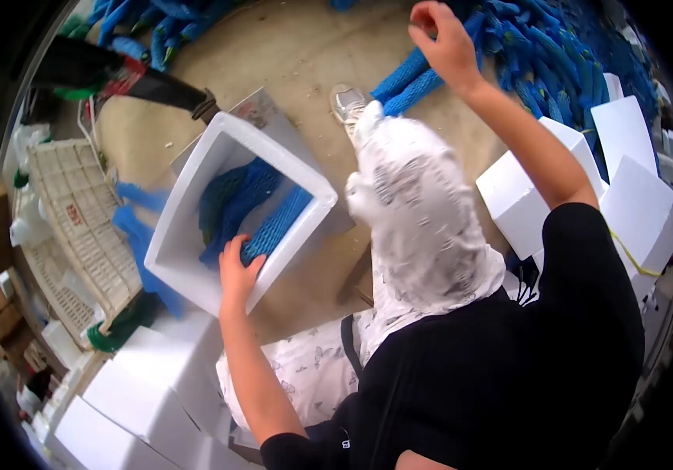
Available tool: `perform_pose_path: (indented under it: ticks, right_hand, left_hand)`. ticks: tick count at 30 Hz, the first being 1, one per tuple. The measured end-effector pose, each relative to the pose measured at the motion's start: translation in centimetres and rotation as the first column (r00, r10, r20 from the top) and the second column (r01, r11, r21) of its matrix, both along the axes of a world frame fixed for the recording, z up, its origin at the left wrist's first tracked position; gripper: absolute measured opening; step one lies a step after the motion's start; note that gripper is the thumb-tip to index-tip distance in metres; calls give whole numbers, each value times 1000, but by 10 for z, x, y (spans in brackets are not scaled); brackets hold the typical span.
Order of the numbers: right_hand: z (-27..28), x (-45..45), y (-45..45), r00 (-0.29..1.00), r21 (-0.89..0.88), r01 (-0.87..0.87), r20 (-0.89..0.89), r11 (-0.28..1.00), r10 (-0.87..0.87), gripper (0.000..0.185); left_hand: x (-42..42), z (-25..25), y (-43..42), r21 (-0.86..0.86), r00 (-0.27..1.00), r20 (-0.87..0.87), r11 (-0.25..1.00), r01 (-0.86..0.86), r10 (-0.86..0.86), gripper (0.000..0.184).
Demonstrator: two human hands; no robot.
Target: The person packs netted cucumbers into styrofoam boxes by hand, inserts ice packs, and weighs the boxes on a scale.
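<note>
My left hand (241, 274) reaches into a white foam box (166, 227) and is closed around the near end of a long item in a blue mesh sleeve (280, 223). Other blue-sleeved items (235, 196) lie in the same box, some showing dark green. Up at the top right, my right hand (448, 48) is raised with its fingers loosely curled and a gap between thumb and fingers; nothing shows in it. Close below that hand are a couple of long blue-sleeved items (411, 84), partly hidden by the forearm.
A big heap of blue-sleeved items (544, 63) fills the upper right, another pile (160, 31) the upper left. White foam boxes (528, 184) stand at right, more (144, 384) at lower left. A pale plastic crate (82, 211) leans at left. A dark post (156, 86) reaches the box.
</note>
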State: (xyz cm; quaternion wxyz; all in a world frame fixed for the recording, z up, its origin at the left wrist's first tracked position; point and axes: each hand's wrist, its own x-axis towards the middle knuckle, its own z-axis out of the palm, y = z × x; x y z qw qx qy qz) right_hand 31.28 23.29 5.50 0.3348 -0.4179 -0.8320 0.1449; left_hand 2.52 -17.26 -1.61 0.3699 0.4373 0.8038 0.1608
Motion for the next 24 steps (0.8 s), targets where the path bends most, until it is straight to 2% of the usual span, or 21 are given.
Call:
perform_pose_path:
  ticks: [1, 2, 3, 4, 5, 6, 7, 8, 10, 11, 13, 15, 17, 19, 20, 22, 23, 24]
  right_hand:
    - [-51, 55, -10, 973, -182, 128, 211, 975, -89, 22]
    - [-121, 108, -29, 946, -536, 230, 320, 812, -57, 35]
    - [-147, 137, -70, 831, -593, 289, 546, 752, 111, 50]
    - [-164, 145, -110, 697, -605, 466, 700, 645, 154, 58]
    - [-196, 159, -137, 745, -701, 485, 644, 523, 173, 69]
    - [-226, 168, -169, 732, -651, 499, 670, 572, 124, 66]
    - [-229, 162, -187, 721, -598, 503, 689, 625, 79, 64]
    - [-229, 163, -192, 725, -609, 503, 683, 613, 85, 64]
    - [-205, 160, -197, 799, -671, 441, 596, 595, 80, 57]
    - [-186, 155, -194, 800, -677, 444, 595, 587, 81, 57]
    - [-153, 148, -153, 828, -517, 203, 544, 832, 136, 53]
    - [-146, 138, -89, 694, -443, 81, 668, 893, 269, 49]
    - [-170, 139, -30, 672, -227, -126, 696, 966, 252, 49]
    - [-212, 143, 13, 657, -373, -191, 638, 908, 401, 68]
    - [-200, 137, 26, 657, -366, -192, 641, 910, 396, 68]
    - [-174, 132, 50, 474, -477, -436, 599, 763, 646, 98]
    - [-172, 134, 56, 323, -486, -300, 758, 821, 567, 109]
    - [-185, 143, 55, 319, -456, -319, 774, 831, 547, 107]
  left_hand:
    - [2, 5, 7, 3, 999, -25, 999, 43, -43, 45]
    - [6, 6, 13, -15, 998, -30, 999, 48, -49, 46]
    - [8, 5, 19, -36, 998, -39, 998, 49, -50, 47]
    - [10, 1, 20, -76, 999, -33, 997, 20, -22, 48]
    - [12, -1, 22, -109, 1000, -17, 994, -13, 11, 49]
    - [12, 0, 22, -111, 1000, 1, 994, -10, 10, 50]
    - [12, 0, 22, -109, 1000, 13, 994, -16, 18, 51]
    - [14, -2, 21, -123, 1000, 8, 992, -12, 13, 51]
    - [14, -1, 13, -68, 991, 57, 990, -121, 125, 53]
    - [12, 2, 8, -76, 991, 56, 990, -116, 120, 53]
    - [15, -6, 6, -86, 988, 30, 985, -152, 155, 53]
    - [16, -6, 16, -113, 991, 14, 985, -130, 132, 52]
    - [17, 5, 16, -143, 990, 28, 981, -130, 136, 53]
    - [19, 5, 18, -157, 983, 38, 973, -172, 180, 53]
    - [17, 3, 14, -146, 985, 24, 976, -164, 169, 53]
    - [16, -2, 9, -144, 987, 14, 977, -157, 161, 54]
    - [20, 2, 9, -165, 984, 13, 971, -172, 176, 54]
    - [21, 6, 14, -195, 980, 15, 962, -190, 197, 54]
